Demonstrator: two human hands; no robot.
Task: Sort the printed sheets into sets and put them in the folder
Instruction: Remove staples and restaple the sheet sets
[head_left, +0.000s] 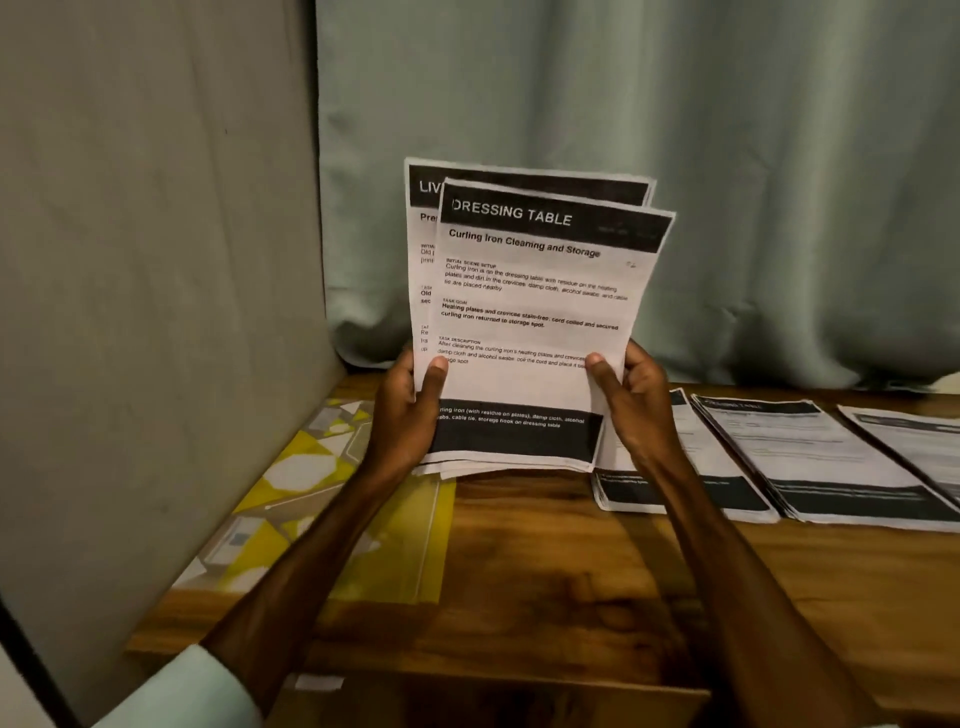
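Observation:
I hold a stack of printed sheets (530, 322) upright over the wooden table (519, 571). Its front sheet is headed "DRESSING TABLE"; another sheet sticks out behind it at the upper left. My left hand (410, 410) grips the stack's lower left edge, thumb on the front. My right hand (631, 400) grips the lower right edge the same way. The stack's bottom edge rests on or just above the table. A yellow patterned folder (322, 499) lies flat at the left, partly under my left forearm.
Three piles of sorted sheets lie in a row at the right: one (680, 483) partly hidden by my right wrist, a second (810, 457), and a third (919, 447) cut by the frame edge. A grey panel (156, 260) stands at the left; a curtain (675, 156) hangs behind.

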